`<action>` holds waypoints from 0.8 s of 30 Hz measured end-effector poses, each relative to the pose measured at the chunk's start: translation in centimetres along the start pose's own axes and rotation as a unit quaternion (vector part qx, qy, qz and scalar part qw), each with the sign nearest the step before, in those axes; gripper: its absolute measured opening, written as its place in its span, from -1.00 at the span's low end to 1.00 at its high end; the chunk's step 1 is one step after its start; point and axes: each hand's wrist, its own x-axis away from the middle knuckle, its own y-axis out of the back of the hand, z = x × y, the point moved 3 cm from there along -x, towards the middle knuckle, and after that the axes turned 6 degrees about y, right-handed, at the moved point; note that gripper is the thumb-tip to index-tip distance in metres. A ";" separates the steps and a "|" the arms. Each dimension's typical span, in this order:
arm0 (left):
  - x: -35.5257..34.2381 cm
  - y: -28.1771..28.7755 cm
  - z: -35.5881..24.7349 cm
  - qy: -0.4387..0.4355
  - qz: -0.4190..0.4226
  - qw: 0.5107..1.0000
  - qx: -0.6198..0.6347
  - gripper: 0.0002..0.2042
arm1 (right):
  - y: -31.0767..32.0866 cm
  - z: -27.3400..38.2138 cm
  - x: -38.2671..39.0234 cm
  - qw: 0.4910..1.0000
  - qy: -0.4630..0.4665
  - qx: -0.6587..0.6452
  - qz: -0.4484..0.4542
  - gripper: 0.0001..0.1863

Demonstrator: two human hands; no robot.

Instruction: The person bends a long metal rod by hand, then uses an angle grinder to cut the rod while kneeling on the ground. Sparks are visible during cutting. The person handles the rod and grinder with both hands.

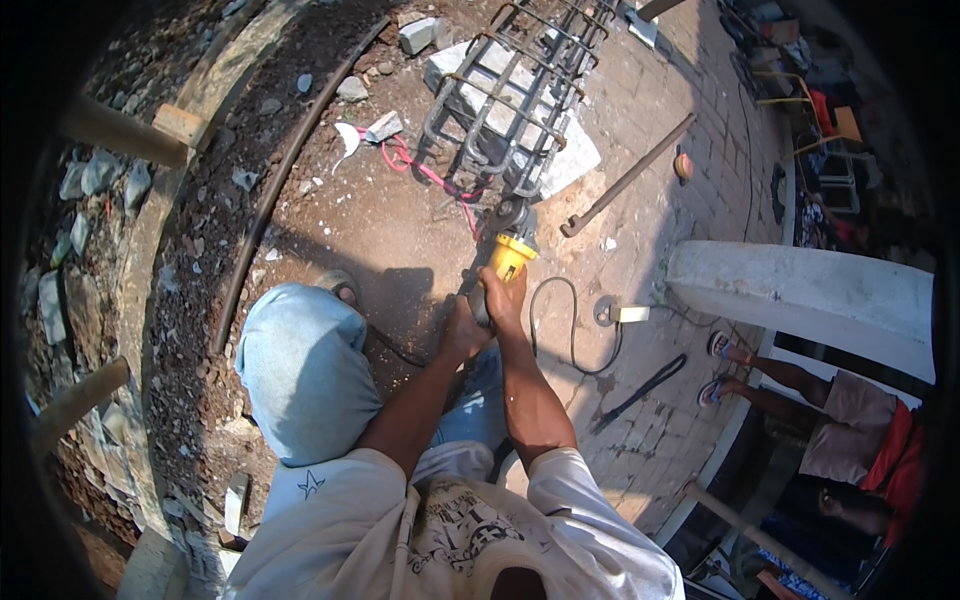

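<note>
Both my hands hold a yellow and black angle grinder (512,254) out in front of me. My right hand (506,294) wraps round its body just behind the yellow gear housing. My left hand (464,330) is closed round the rear part, close beside the right one. The grinder's head is at the near end of a rebar cage (490,97), beside the steel bars; whether the disc touches them I cannot tell. Pale stone slabs (572,160) lie under the cage. A pink cord (425,172) lies on the ground to its left. Small orange specks, like sparks, show near my left forearm.
A black cable (574,330) loops right of my arms near a pale plug block (630,314). A rusty bar (630,175) lies on the paving. A concrete pillar (800,285) and a person in a red top (895,450) are at right. A long pipe (265,215) lies left.
</note>
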 end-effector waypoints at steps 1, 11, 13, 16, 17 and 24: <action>0.0 0.0 0.0 0.000 -0.002 1.000 0.004 -0.30 | 0.0 0.1 0.0 1.000 -0.006 -0.001 -0.001 -0.54; -0.2 0.1 0.1 0.000 0.008 1.000 -0.001 -0.29 | -0.3 0.6 0.2 1.000 -0.018 -0.003 -0.004 -0.56; -0.2 0.1 0.2 -0.003 0.002 1.000 -0.006 -0.29 | -0.3 0.6 0.2 1.000 -0.022 0.008 -0.008 -0.55; -0.3 0.1 0.1 -0.012 -0.014 1.000 -0.008 -0.30 | -0.2 0.4 0.1 0.998 -0.030 0.043 -0.017 -0.52; -0.3 0.1 0.2 -0.014 -0.015 1.000 -0.004 -0.30 | -0.2 0.4 0.1 0.999 -0.023 0.038 -0.013 -0.52; 0.6 0.4 0.1 -0.015 -0.001 1.000 -0.012 -0.30 | 0.0 0.0 0.6 0.999 -0.026 0.020 -0.017 -0.51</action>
